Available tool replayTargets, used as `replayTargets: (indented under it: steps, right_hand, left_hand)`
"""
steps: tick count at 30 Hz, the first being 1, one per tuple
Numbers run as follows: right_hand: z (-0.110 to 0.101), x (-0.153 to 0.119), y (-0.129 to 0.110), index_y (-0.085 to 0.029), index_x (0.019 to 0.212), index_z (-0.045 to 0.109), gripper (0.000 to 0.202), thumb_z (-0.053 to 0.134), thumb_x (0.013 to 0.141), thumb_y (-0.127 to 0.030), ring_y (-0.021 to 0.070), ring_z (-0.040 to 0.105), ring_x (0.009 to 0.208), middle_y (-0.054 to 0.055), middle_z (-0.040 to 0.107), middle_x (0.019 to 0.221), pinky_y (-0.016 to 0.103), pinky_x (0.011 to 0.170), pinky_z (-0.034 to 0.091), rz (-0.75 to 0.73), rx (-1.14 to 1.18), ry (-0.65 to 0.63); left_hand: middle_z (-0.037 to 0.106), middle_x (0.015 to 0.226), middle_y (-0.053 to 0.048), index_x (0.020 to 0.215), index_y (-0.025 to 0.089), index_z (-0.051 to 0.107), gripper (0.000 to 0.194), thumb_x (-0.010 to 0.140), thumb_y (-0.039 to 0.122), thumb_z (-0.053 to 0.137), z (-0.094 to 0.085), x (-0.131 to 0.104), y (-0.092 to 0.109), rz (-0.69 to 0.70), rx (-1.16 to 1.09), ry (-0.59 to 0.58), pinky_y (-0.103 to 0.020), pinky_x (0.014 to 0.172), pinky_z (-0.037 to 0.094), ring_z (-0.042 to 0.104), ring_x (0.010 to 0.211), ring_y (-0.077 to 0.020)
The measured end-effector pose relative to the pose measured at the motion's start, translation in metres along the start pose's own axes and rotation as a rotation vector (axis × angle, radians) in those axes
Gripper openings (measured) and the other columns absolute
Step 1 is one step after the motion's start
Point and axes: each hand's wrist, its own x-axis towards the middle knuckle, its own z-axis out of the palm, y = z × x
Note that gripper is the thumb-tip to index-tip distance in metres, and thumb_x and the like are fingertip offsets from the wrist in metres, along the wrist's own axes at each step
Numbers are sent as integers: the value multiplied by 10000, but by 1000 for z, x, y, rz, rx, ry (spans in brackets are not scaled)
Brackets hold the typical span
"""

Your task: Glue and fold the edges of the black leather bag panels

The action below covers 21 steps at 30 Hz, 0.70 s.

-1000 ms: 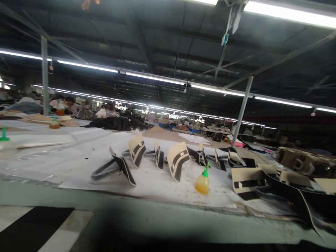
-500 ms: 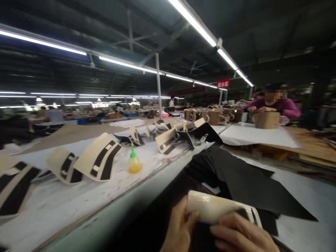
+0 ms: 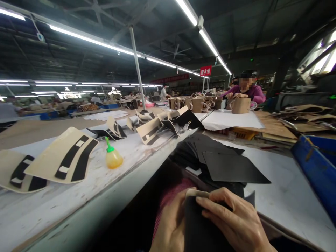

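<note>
At the bottom centre, my left hand grips the left edge of a folded piece, black on its face with a cream strip showing at the top. The fingers of my right hand press on that piece's upper right part, pinching its edge. Cream panels with black strips stand curved on the white-covered table to the left. Among them is a bottle with a green nozzle and amber liquid. Black sheets lie stacked just beyond my hands.
A blue bin stands at the right edge. Across the work tables, a person in a purple top handles a brown bag-like piece. More brown pieces stand in a row. A metal pole rises behind.
The view has swung right. The piece in my hands has turned from its cream side to its black side, and my right hand has moved to its top edge.
</note>
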Motion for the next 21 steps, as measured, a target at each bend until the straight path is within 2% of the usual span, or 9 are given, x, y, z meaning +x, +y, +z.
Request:
replayTargets:
  steps: [2,5,11,21]
  right_hand:
    - [1,-1,0,-223,1150,671,227,546,990,-122,89,586,626,6,589,790,179,543,495,4,-14,11]
    - [2,-5,2,-221,1190,663,292,546,968,-72,90,576,640,9,577,806,181,553,489,21,-5,0]
    - [4,-9,3,-227,1255,635,367,533,960,-35,95,582,677,13,570,829,178,577,498,50,34,-23]
    - [5,-7,0,-249,1281,635,415,523,951,-23,93,580,653,11,572,812,177,566,505,72,60,21]
  left_hand:
    - [682,1302,-56,1293,281,607,399,944,469,559,-4,-1,10,-60,-153,-68,-330,999,538,643,1197,-254]
    - [676,1315,-53,1277,266,596,374,937,420,605,-7,-3,13,-84,-254,-94,-292,1033,509,637,1208,-226]
    - [677,1318,-25,1283,276,612,361,936,374,619,-7,-5,10,-65,-204,-76,-241,1014,513,634,1215,-210]
    - [727,1227,-14,1255,286,662,376,912,437,642,-3,-5,17,-34,-235,-39,-238,963,541,686,1121,-201]
